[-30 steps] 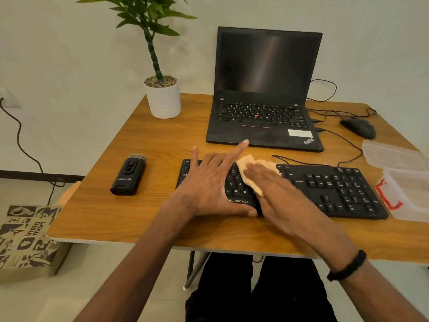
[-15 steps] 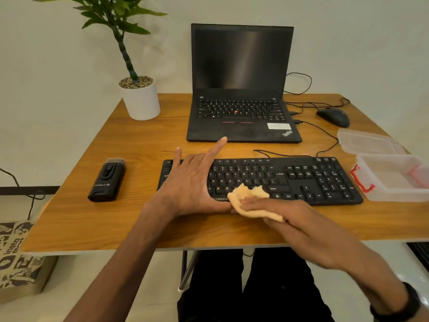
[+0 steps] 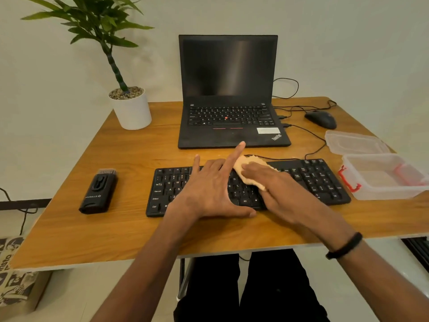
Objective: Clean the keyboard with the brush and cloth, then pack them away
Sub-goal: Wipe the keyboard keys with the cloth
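Observation:
A black keyboard (image 3: 313, 180) lies across the front middle of the wooden desk (image 3: 116, 228). My left hand (image 3: 213, 189) lies flat on its left half with fingers spread and straight, thumb along the front edge. My right hand (image 3: 276, 189) presses a small tan cloth (image 3: 246, 167) onto the keys near the keyboard's middle and back edge; whether its fingers curl round the cloth is hidden. The black brush tool (image 3: 99, 191) lies on the desk left of the keyboard, bristles pointing away, untouched.
An open clear plastic box (image 3: 383, 177) with red clips sits right of the keyboard, its lid (image 3: 355, 142) behind it. An open laptop (image 3: 229, 94), a mouse (image 3: 321, 119) with cables and a potted plant (image 3: 130, 108) stand at the back.
My right hand has swept the cloth from the keyboard's front edge back up across the keys to its rear middle. My left hand stays flat on the left half.

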Demonstrator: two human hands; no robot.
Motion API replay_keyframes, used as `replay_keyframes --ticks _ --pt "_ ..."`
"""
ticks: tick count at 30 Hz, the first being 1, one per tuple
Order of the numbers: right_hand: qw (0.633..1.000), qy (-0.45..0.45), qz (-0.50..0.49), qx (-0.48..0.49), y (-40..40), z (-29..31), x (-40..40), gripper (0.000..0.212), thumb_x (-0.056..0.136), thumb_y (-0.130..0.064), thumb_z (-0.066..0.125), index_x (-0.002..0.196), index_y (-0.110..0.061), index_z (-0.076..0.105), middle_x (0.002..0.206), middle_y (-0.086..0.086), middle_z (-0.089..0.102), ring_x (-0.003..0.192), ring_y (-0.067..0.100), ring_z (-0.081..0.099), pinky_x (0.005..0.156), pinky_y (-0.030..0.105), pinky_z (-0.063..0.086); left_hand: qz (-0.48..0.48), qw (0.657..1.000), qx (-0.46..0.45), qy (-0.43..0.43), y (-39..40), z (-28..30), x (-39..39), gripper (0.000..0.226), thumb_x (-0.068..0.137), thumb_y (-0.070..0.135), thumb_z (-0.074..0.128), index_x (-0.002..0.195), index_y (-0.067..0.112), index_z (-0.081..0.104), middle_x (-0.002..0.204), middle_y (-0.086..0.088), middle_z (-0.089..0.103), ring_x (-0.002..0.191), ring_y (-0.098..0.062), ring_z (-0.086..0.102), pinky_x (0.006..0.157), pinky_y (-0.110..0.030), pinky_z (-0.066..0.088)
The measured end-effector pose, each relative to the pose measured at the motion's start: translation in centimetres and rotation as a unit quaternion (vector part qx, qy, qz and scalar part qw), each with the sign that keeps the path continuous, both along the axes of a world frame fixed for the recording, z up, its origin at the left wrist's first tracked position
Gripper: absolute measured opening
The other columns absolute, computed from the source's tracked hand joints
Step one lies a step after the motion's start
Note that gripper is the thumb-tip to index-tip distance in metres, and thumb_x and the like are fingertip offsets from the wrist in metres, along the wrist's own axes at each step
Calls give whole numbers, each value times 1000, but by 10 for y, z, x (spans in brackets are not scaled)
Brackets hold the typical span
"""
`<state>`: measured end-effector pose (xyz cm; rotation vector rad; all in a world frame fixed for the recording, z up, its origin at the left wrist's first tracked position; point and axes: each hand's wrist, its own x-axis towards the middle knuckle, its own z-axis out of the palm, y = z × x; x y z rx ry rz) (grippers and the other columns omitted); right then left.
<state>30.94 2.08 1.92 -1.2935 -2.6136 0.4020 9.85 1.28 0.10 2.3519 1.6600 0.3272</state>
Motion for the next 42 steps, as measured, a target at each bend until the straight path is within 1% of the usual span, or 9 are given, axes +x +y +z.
replay_keyframes --ticks 8,15,23,28,30,34,37,40,42 --pt "1000 1 5 -12 -31 -13 20 68 101 -3 48 159 -33 29 158 -28 11 145 -15 -2 105 -2 -14 7 1000 7 12 -1 -6 3 146 61 96 64 152 45 -38 167 -5 33 155 -25 28 127 -64 -5" --pt "996 79 26 -29 -33 -22 34 65 97 3 50 152 -32 47 160 -21 33 151 -10 17 127 31 15 8 1000 -5 10 -3 -4 3 147 60 95 65 150 47 -41 169 -6 31 157 -25 25 127 -63 -8" --pt "967 217 -35 -130 -22 7 59 37 91 -15 49 95 -36 79 108 -16 75 111 4 66 99 37 51 7 1000 -16 -8 0 -4 0 149 58 93 70 151 49 -38 169 -3 30 157 -24 25 127 -62 -11" --pt "936 315 -156 -18 -8 21 73 42 99 -1 51 104 -32 79 110 -19 73 107 2 61 90 31 50 1 1000 -17 -8 4 -2 -7 146 59 93 70 152 52 -35 170 -3 28 157 -24 24 127 -61 -11" --pt "937 289 -190 42 1 21 65 41 100 -2 52 121 -29 73 125 -9 70 113 7 59 92 24 47 2 1000 -20 6 5 -2 -6 145 59 94 69 151 52 -36 170 -4 28 158 -25 22 127 -61 -11" --pt "987 31 -156 8 1 3 38 58 101 -5 50 154 -25 43 157 4 46 139 20 47 108 24 39 10 1000 -27 7 5 -3 -5 146 58 94 69 150 52 -36 170 -3 28 158 -24 22 127 -61 -10" --pt "992 -16 -124 27 -21 -6 34 68 101 -6 50 160 -28 26 166 -14 18 154 5 13 123 24 2 13 1000 -27 -2 6 -5 -5 146 58 94 69 150 53 -36 169 -2 27 158 -22 21 127 -61 -10" --pt "993 55 -106 -7 -46 -1 51 53 100 -8 48 149 -28 51 152 -17 42 140 -5 31 123 19 17 15 1000 -23 1 5 -6 -6 146 57 96 67 150 52 -37 170 0 25 158 -21 20 127 -61 -10" --pt "985 113 -126 -24 -52 8 61 43 100 -8 49 132 -30 67 136 -12 62 115 -12 51 100 3 36 20 1000 -13 2 3 -5 -5 146 56 99 63 150 52 -37 171 1 23 159 -20 17 127 -61 -11"
